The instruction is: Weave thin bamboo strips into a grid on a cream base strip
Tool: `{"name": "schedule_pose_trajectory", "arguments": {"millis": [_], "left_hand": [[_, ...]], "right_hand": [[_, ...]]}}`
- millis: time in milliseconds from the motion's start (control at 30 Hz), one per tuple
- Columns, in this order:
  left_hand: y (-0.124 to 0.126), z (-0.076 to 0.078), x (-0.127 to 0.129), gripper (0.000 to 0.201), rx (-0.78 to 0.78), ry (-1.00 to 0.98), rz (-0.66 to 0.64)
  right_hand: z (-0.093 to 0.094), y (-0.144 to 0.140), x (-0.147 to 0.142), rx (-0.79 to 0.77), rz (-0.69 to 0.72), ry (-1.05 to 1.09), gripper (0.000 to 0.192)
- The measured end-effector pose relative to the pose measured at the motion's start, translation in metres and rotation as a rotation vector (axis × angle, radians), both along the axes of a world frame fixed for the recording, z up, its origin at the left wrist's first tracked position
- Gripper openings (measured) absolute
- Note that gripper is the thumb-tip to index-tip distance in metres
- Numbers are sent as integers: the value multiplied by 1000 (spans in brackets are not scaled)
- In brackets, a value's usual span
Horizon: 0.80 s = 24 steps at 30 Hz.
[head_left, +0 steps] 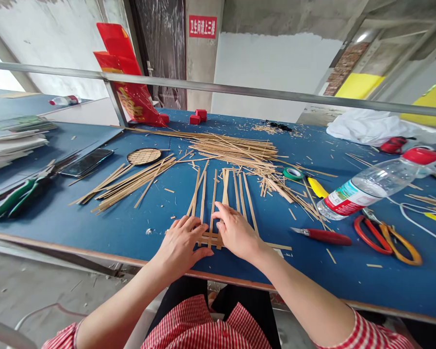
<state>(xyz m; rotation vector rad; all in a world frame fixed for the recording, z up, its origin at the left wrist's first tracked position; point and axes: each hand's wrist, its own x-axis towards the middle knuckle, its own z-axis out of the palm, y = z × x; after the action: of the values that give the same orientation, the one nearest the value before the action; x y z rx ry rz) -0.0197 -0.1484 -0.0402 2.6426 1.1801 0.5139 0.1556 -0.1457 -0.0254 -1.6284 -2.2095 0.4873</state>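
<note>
Left hand: my left hand [181, 242] lies flat, fingers together and stretched, pressing down on the left part of the woven strips [209, 238]; it grips nothing.
Right hand: my right hand [236, 231] is also pressed flat on the weave, fingers slightly spread, the index tip on one upright strip; I cannot tell whether the thumb pinches anything beneath.
Weave: it sits at the near edge of the desk [130, 228], directly under and between both hands, a few cross strips lying left to right.
Long axis: the upright strips [225, 186] run away from my fingertips toward the far edge, fanning a little.
Nearer hand: the right one lies closer to the middle strips; the left covers the near-left corner of the weave.
Loose strips: a big pile [235, 148] lies beyond, toward the far edge; another bundle [130, 182] to the left.
Right side: red-handled knife [325, 236] near, then scissors [387, 237], a lying bottle [378, 183], green tape [293, 173].
Left side: round woven disc [144, 156], phone [87, 162], green-handled pliers [16, 196].
</note>
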Motion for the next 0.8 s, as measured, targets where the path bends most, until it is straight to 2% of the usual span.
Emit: {"name": "schedule_pose_trajectory", "arguments": {"millis": [800], "left_hand": [[-5,2,5,22,-23,-42,22]], "right_hand": [[-11,-4,6,39,128,28,52]]}}
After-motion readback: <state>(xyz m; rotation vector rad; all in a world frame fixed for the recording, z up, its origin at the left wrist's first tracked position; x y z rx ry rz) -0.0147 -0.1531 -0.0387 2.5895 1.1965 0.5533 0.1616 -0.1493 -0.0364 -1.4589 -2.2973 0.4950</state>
